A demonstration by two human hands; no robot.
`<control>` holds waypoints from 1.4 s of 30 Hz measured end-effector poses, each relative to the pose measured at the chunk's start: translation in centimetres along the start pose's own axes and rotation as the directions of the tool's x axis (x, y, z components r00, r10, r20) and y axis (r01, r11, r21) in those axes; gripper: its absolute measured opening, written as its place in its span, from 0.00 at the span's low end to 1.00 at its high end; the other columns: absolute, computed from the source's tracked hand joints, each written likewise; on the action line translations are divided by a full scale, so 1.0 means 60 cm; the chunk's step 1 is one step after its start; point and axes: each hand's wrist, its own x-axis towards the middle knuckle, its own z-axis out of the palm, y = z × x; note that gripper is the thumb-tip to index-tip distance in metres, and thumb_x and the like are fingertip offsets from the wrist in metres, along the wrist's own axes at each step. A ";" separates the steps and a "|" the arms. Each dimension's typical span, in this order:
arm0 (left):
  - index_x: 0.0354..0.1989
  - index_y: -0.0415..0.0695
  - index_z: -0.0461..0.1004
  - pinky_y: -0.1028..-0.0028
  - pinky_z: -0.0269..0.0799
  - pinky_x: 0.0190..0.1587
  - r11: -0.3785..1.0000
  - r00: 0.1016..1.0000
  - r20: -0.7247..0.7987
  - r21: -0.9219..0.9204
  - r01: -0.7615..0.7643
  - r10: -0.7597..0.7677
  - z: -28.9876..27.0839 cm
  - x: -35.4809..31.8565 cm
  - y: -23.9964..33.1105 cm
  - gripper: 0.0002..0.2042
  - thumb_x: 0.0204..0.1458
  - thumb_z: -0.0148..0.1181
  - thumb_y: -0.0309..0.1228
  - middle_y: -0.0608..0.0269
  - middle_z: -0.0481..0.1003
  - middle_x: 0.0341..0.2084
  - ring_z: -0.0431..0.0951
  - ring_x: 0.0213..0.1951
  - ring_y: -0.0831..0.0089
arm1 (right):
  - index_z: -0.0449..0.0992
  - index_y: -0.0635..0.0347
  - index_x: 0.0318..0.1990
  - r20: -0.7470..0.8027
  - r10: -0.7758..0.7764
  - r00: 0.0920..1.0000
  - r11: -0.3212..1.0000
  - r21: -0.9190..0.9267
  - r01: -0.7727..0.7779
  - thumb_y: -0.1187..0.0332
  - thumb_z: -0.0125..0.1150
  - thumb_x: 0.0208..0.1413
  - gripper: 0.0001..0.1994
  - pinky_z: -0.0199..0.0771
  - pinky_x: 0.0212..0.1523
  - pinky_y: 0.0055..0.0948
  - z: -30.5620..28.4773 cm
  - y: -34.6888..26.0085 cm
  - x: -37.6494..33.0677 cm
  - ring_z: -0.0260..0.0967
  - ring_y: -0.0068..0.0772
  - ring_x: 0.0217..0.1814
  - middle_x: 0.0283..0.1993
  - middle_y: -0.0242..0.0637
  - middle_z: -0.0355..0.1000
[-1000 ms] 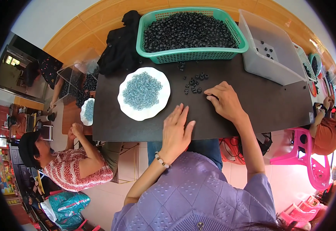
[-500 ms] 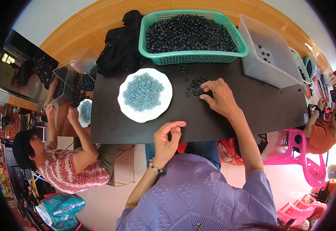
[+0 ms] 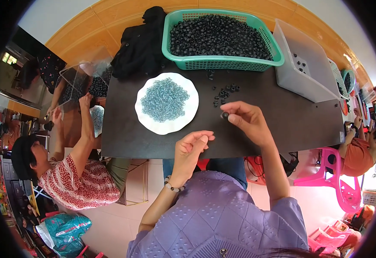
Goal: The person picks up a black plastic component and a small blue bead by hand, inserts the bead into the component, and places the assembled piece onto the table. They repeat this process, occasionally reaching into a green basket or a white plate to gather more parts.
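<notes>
My right hand [image 3: 251, 124] pinches a small round black hollow piece [image 3: 225, 115] between thumb and forefinger, just above the dark table [image 3: 257, 92]. Near the table's front edge is my left hand [image 3: 190, 150], its thumb pressed to the forefinger. Whatever may be between those fingertips is too small to make out. Beyond my hands lies a small cluster of loose black pieces [image 3: 227, 91]. To the left sits a white scalloped plate [image 3: 192, 105] with a heap of tiny bluish clear beads [image 3: 164, 99].
A green basket [image 3: 226, 64] full of black pieces stands at the back, beside a black cloth [image 3: 138, 49]. At the back right is a clear plastic bin [image 3: 302, 84] with several pieces. One person [image 3: 80, 180] works at left, another [image 3: 353, 157] at far right by a pink chair [image 3: 336, 172].
My right hand has drawn back from the loose cluster toward my left hand, with a black piece in its fingers. My left hand has risen slightly, thumb now against the forefinger.
</notes>
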 end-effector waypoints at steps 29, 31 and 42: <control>0.43 0.40 0.76 0.83 0.67 0.35 0.887 0.957 0.158 -0.362 0.286 -0.244 0.008 -0.002 -0.003 0.12 0.59 0.58 0.36 0.70 0.76 0.31 0.71 0.30 0.85 | 0.80 0.56 0.38 -0.038 -0.408 0.912 0.796 -0.504 0.335 0.76 0.72 0.37 0.16 0.67 0.42 0.32 0.066 -0.046 -0.053 0.64 0.35 0.40 0.34 0.30 0.74; 0.45 0.41 0.77 0.85 0.66 0.32 0.880 0.958 0.160 -0.381 0.283 -0.239 0.007 -0.003 -0.007 0.12 0.58 0.59 0.36 0.70 0.77 0.30 0.71 0.30 0.86 | 0.80 0.56 0.38 -0.021 -0.416 0.909 0.784 -0.514 0.347 0.76 0.72 0.37 0.16 0.67 0.42 0.32 0.066 -0.046 -0.053 0.64 0.35 0.40 0.34 0.30 0.74; 0.44 0.40 0.75 0.79 0.69 0.39 0.859 0.952 0.169 -0.411 0.304 -0.256 0.000 -0.005 -0.002 0.11 0.61 0.55 0.35 0.65 0.77 0.38 0.72 0.33 0.82 | 0.81 0.58 0.40 -0.033 -0.332 0.943 0.871 -0.396 0.292 0.75 0.70 0.42 0.14 0.67 0.44 0.30 0.062 -0.042 -0.057 0.65 0.33 0.42 0.36 0.32 0.76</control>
